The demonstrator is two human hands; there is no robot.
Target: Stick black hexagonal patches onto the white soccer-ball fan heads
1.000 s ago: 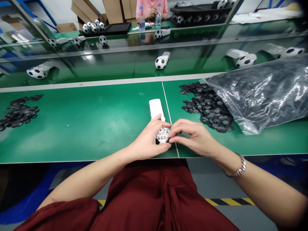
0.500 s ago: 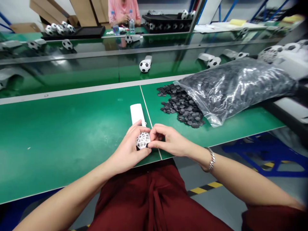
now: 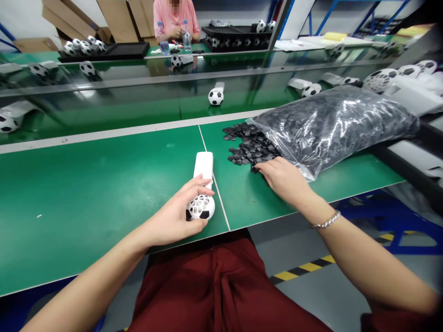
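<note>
My left hand (image 3: 173,216) grips a white ball-shaped piece (image 3: 201,207) with a lattice face and a couple of black patches on it; its white handle (image 3: 203,165) lies flat on the green table (image 3: 86,184), pointing away from me. My right hand (image 3: 282,177) rests palm down at the near edge of a pile of small black patches (image 3: 247,144), fingers on the pieces. Whether it holds one is hidden. The pile spills from a clear plastic bag (image 3: 332,122) full of the same patches.
Behind the table runs a dark conveyor (image 3: 121,99) carrying finished football-shaped pieces (image 3: 215,96). Trays of more balls (image 3: 85,44) sit beyond it, where another person in a pink shirt (image 3: 175,18) works. White parts (image 3: 398,78) lie at the right.
My right hand has left the ball piece and reached right and forward to the black patch pile. My left hand still holds the ball, now lower on the table.
</note>
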